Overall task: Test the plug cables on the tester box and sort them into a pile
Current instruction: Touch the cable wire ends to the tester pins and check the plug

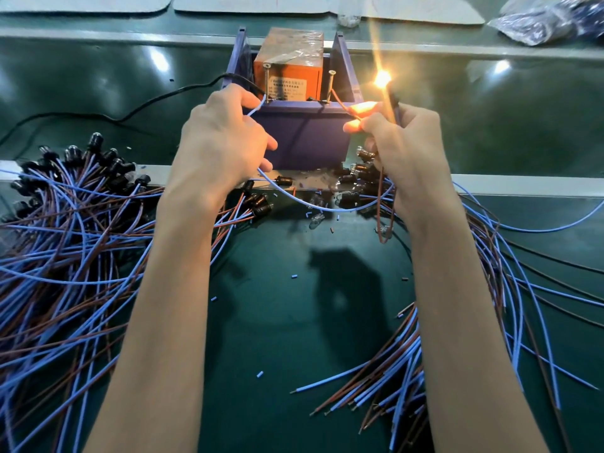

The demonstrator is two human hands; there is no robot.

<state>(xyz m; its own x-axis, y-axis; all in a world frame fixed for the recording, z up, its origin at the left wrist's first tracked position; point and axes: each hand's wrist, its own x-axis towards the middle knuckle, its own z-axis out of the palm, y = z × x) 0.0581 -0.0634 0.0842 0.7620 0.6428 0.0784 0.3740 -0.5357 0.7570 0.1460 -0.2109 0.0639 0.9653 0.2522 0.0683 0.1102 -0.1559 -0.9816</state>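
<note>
Pinching blue wire (257, 106) at tester box (304, 138) rim — L grip (219, 138); R grip (408, 142) clamps brown wire (340, 104); piles (75, 243) flank arms.

Blur, glare, cropped edge
Print on the orange wrapped tester box (287, 81) is unreadably blurred; right of it, glare (381, 78) washes out fingertips (352, 126) of the right hand (408, 148); left of it, the blue-and-brown cable pile (65, 243) runs off-frame.

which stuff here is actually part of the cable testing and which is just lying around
In use: tester box; left hand pinching the blue wire; right hand pinching the brown wire, lit bulb above it; left cable pile; right cable pile.
Lying about: plastic bag; grey mats; small sleeve scraps.
</note>
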